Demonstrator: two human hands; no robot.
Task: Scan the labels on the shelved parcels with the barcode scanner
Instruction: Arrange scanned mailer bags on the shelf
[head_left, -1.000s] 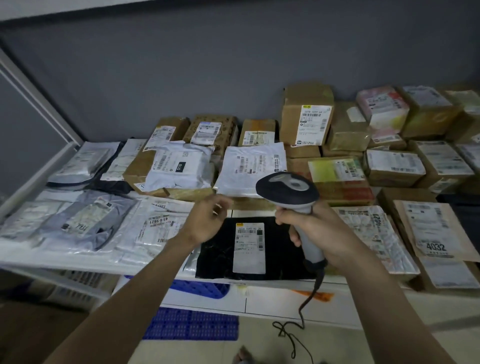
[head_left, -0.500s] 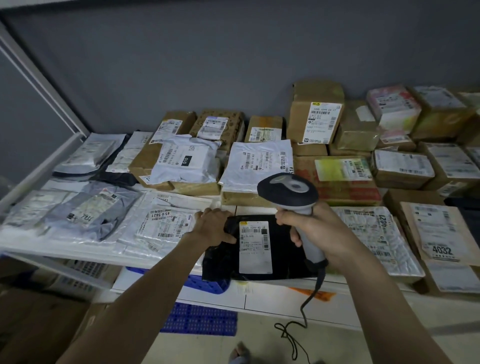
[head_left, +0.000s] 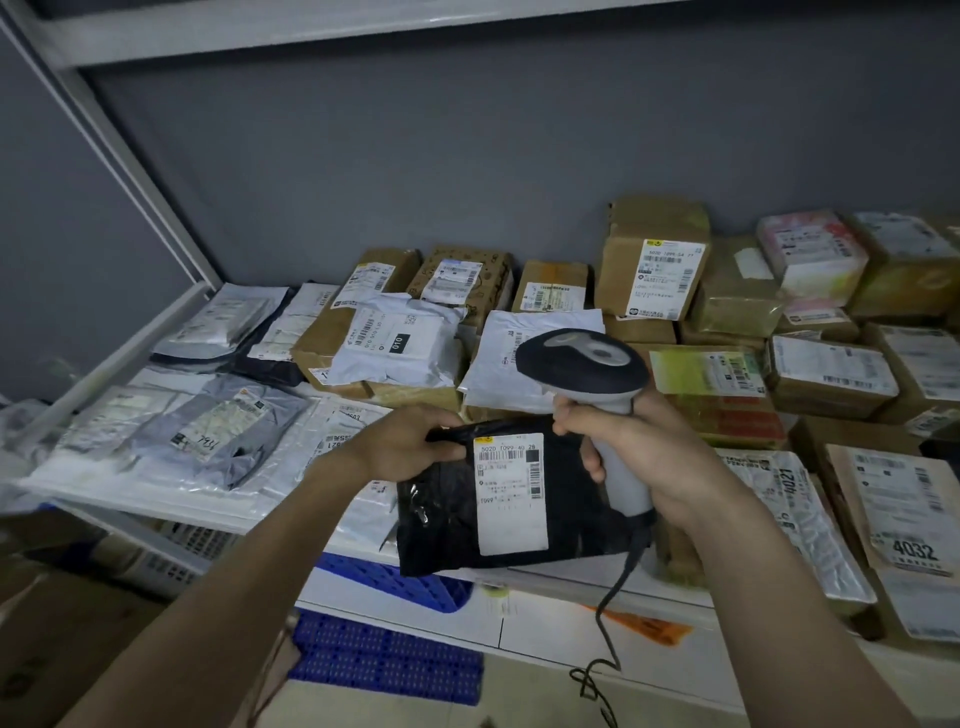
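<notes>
Our left hand (head_left: 402, 441) grips the upper left corner of a black poly mailer (head_left: 452, 514), its white label (head_left: 511, 493) facing up at the shelf (head_left: 156, 512) front. Our right hand (head_left: 639, 457) grasps the barcode scanner (head_left: 584, 366), head above the mailer's top edge, cardboard parcels (head_left: 652, 273) behind.

blue plastic crate (head_left: 387, 660) on floor below shelf, orange strip (head_left: 641, 626) on white floor, grey wall (head_left: 467, 156) behind.

A parcel depot or courier stockroom — a white metal shelf (head_left: 171, 512) against a grey wall, its back edge crowded with labelled cardboard boxes (head_left: 652, 270) and poly mailers (head_left: 400, 340)
</notes>
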